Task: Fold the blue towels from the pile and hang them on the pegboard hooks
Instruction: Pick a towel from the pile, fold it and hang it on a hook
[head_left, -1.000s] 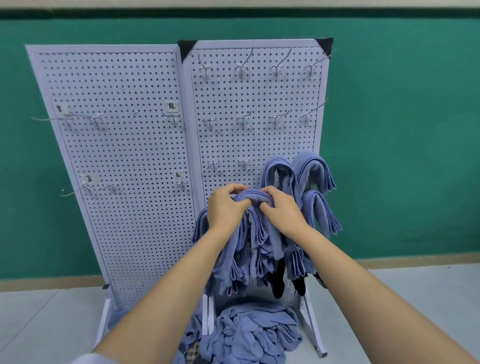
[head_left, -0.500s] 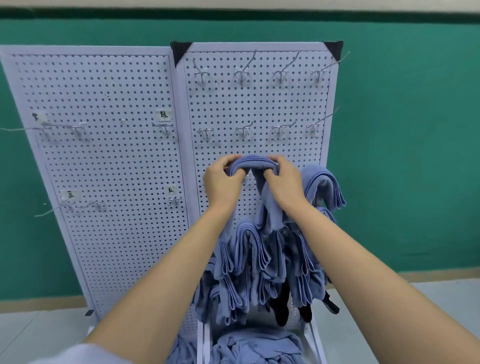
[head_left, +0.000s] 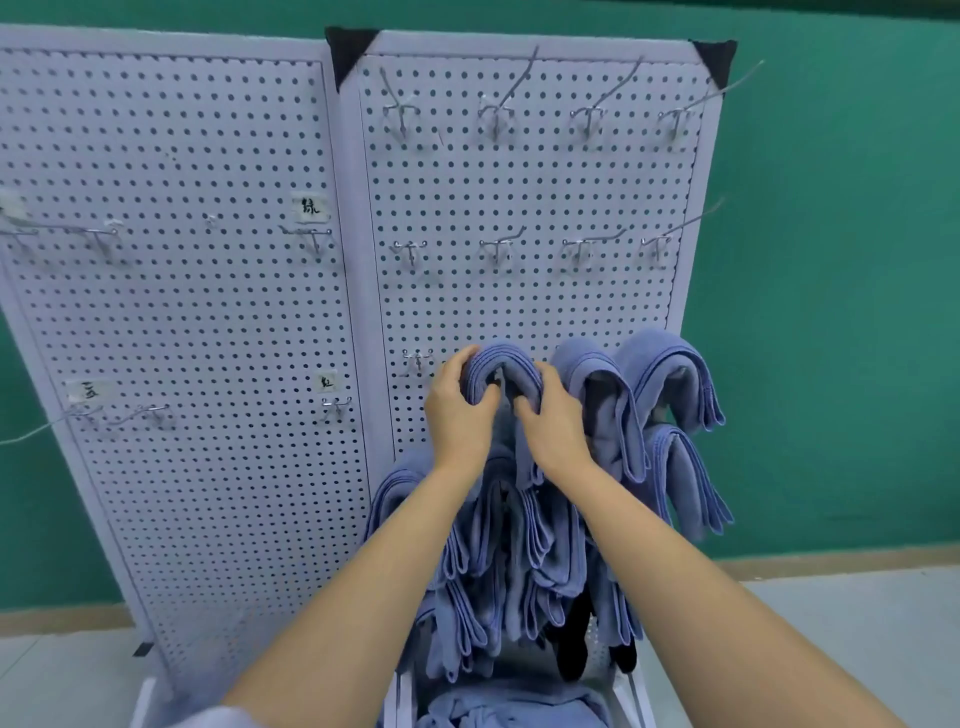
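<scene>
Folded towel, lifted higher, held by left hand and right hand.

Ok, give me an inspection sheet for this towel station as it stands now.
Surface: white perforated metal pegboard, two upright panels.
Job's things: folded blue towel arched in both hands at the right panel, hook beneath hidden; hung blue towels beside and below it; loose blue towel pile at the base; bare wire hooks above.
Clutter: black hanging items, unidentifiable; handwritten paper labels.
Grippers: left hand and right hand both grip the folded towel.
Cables: nothing seen.
Surroundings: green wall, pale floor.
</scene>
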